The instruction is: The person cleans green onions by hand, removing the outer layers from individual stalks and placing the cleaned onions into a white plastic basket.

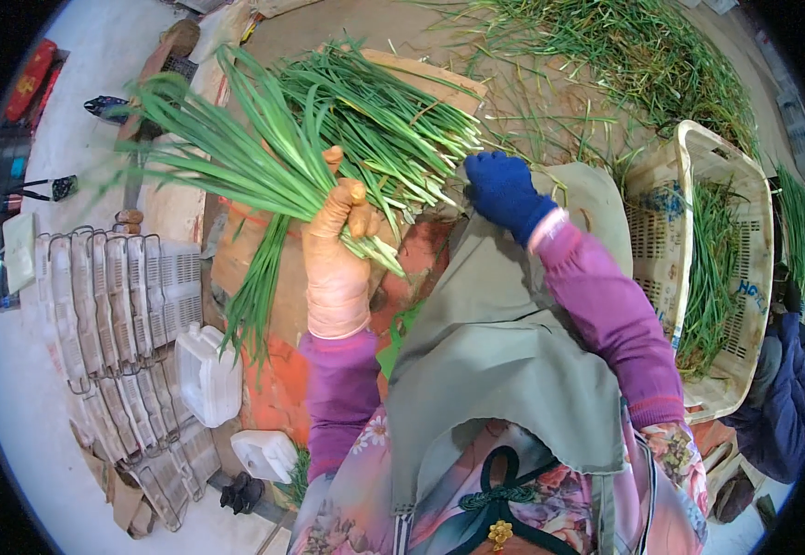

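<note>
My left hand (343, 243), in an orange rubber glove, is closed around a bundle of long green leafy stalks with pale ends (256, 166), like garlic chives. The leaves fan out to the left and the pale ends point down right. Beyond it, a larger pile of the same stalks (374, 118) lies on cardboard. My right hand (503, 191), in a dark blue knit glove, is by the pale ends of that pile, over the top of the grey apron (506, 347). Its fingers are curled, and whether they hold anything is hidden. More leaves (260, 291) hang below my left wrist.
At the right stands a cream plastic crate (756, 263) with loose greens inside. A heap of leafy scraps (652, 62) covers the floor at the top right. Stacked crates (111, 305) and white plastic containers (209, 374) are at the left. Dark blue cloth (784, 402) shows beyond the crate.
</note>
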A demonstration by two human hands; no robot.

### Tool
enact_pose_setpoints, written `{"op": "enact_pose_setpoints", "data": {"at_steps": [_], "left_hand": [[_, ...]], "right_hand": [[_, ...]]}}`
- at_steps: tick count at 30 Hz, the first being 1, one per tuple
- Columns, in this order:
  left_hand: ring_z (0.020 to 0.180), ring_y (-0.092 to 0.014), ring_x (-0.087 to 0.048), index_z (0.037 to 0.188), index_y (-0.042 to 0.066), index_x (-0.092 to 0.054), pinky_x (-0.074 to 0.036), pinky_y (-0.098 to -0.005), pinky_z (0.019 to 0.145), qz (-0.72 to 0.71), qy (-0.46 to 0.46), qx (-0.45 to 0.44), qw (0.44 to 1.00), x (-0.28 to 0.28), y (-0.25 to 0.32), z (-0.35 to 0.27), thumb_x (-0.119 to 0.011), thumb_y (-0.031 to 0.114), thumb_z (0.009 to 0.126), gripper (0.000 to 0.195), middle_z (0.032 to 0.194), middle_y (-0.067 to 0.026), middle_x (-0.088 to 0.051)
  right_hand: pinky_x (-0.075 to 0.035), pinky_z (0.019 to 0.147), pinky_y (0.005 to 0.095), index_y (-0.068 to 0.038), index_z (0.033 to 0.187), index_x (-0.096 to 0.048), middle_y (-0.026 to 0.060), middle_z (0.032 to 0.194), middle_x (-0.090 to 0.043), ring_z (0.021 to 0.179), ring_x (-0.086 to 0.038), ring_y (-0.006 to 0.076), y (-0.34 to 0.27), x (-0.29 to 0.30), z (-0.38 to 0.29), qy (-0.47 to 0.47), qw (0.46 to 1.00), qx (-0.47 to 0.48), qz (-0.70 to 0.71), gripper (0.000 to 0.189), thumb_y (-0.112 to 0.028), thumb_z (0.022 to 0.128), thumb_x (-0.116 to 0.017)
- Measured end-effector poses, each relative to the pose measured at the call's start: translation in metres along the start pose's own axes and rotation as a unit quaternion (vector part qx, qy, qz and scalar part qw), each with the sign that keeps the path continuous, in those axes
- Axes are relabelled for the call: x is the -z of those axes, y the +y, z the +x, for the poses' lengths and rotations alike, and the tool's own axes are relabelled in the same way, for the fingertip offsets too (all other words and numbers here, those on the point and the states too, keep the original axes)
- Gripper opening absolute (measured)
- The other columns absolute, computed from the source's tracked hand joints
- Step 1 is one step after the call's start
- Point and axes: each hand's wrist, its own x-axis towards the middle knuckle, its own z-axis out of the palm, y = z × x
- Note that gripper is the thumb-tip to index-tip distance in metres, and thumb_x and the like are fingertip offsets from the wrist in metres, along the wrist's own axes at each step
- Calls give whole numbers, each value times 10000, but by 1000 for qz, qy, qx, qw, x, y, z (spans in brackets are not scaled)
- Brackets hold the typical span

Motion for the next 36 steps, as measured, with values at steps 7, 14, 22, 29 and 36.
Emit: {"op": "enact_pose_setpoints", "data": {"at_steps": [7, 14, 22, 29, 36], "left_hand": [[520, -44, -369, 1157, 53, -472, -319, -166, 481, 21, 15, -8, 1000, 13, -9, -3, -596, 82, 794, 384, 723, 27, -455], [679, -113, -581, 1034, 63, -535, -459, -227, 536, 121, 63, 62, 989, 29, -41, 3, -631, 67, 785, 268, 846, -63, -617], [769, -224, -606, 980, 6, -500, -507, -318, 712, 69, 49, 46, 995, -2, -34, -3, -568, -9, 778, 214, 844, -115, -599], [587, -116, -507, 1089, 39, -466, -452, -255, 588, 45, 66, -46, 996, 7, 11, 12, -566, 44, 799, 307, 719, -21, -522], [539, -98, -441, 1092, 44, -486, -393, -246, 558, -15, 41, -10, 999, 18, -12, 9, -592, 70, 790, 320, 693, 3, -473]], "right_hand": [[-444, 584, 411, -65, 740, -576, 158, 705, -578, 670, -587, 303, 9, -13, 10, -69, 980, -36, 183, 259, -319, 776, -547], [-436, 559, 416, -59, 906, -530, 165, 734, -567, 663, -552, 365, -69, 38, -1, -28, 896, -41, 442, 260, -307, 829, -542], [-435, 543, 432, -63, 809, -515, 157, 681, -556, 640, -559, 351, -90, 56, -11, -80, 917, -8, 391, 235, -298, 833, -515], [-416, 515, 438, -61, 751, -520, 141, 639, -536, 599, -543, 347, -44, 16, -29, -58, 976, -9, 209, 257, -313, 771, -565], [-457, 535, 392, -47, 729, -592, 127, 634, -594, 592, -592, 287, -11, -35, 1, -168, 982, 28, 77, 277, -323, 735, -603]]}}
